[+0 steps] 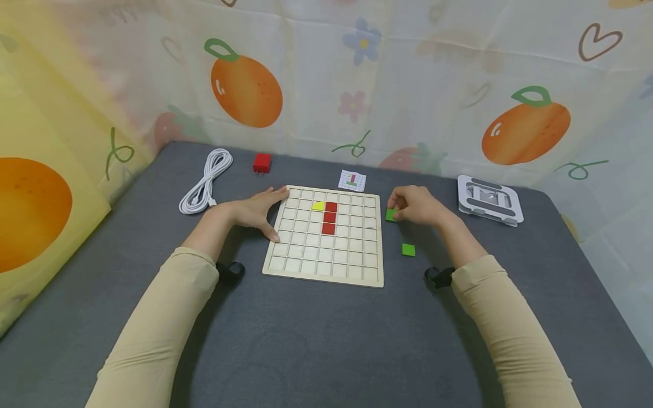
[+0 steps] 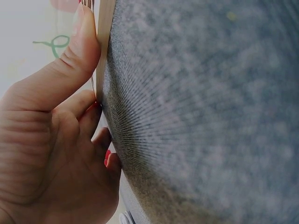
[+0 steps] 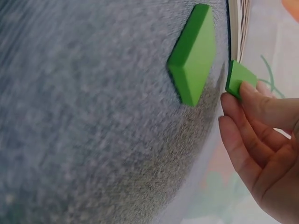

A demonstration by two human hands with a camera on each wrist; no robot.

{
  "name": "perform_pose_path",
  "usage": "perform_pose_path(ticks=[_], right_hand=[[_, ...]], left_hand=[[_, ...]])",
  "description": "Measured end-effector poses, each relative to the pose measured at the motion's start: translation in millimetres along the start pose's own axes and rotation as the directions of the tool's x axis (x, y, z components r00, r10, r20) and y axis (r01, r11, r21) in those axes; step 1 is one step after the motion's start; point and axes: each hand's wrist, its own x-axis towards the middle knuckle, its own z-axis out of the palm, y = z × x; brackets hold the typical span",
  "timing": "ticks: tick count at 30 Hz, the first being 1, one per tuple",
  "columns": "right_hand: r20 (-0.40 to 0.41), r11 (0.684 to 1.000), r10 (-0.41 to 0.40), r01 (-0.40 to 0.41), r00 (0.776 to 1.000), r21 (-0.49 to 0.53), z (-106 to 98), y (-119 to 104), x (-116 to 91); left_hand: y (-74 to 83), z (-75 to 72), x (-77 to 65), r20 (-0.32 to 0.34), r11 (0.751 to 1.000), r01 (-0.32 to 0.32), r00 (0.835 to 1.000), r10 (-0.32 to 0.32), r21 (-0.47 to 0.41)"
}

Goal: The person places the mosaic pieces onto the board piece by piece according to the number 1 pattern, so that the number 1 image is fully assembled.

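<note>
A wooden grid board (image 1: 321, 277) lies on the table. Three red square tiles (image 1: 330, 218) stand in a column on it, with a yellow piece (image 1: 318, 206) left of the top one. My left hand (image 1: 252, 211) rests at the board's left edge, thumb and fingers spread apart along the rim (image 2: 105, 32). Just off the board's right side, my right hand (image 1: 419, 207) pinches a green tile (image 3: 239, 79) between thumb and fingers. A second green tile (image 1: 408, 250) lies flat on the table nearer to me; the right wrist view shows it up close.
Behind the board lies a small printed pattern card (image 1: 352, 181). A red plug adapter (image 1: 262, 163) and a coiled white cable (image 1: 206, 181) sit at the back left. At the back right is a white and grey folded device (image 1: 490, 199). A printed curtain (image 1: 316, 90) hangs behind the table.
</note>
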Motion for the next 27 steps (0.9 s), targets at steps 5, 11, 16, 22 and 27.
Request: perform_pose_path(ticks=[5,11,16,22,27], right_hand=[[-0.038,1.000,0.004,-0.005,0.999,-0.024,-0.6,-2.2,2.9],[-0.073,1.000,0.007,-0.008,0.997,-0.003,0.4,-8.5,3.6],[-0.079,1.000,0.004,-0.002,0.997,0.027,2.6,-16.4,5.0],[-0.082,0.999,-0.016,0.019,0.997,0.031,6.2,-27.3,7.8],[-0.086,0.998,-0.032,0.036,0.996,0.042,9.8,-36.7,10.2]], left_hand=[[2.2,0.3,0.0,-0.004,1.000,0.002,1.000,-0.002,0.001],[4.4,0.6,0.2,-0.010,1.000,0.004,1.000,-0.004,0.001],[3.7,0.7,0.0,-0.009,1.000,0.002,1.000,-0.002,-0.001],[2.0,1.0,0.6,-0.009,1.000,0.000,1.000,0.000,-0.002],[1.3,1.2,1.1,-0.009,1.000,-0.003,1.000,0.003,-0.002]])
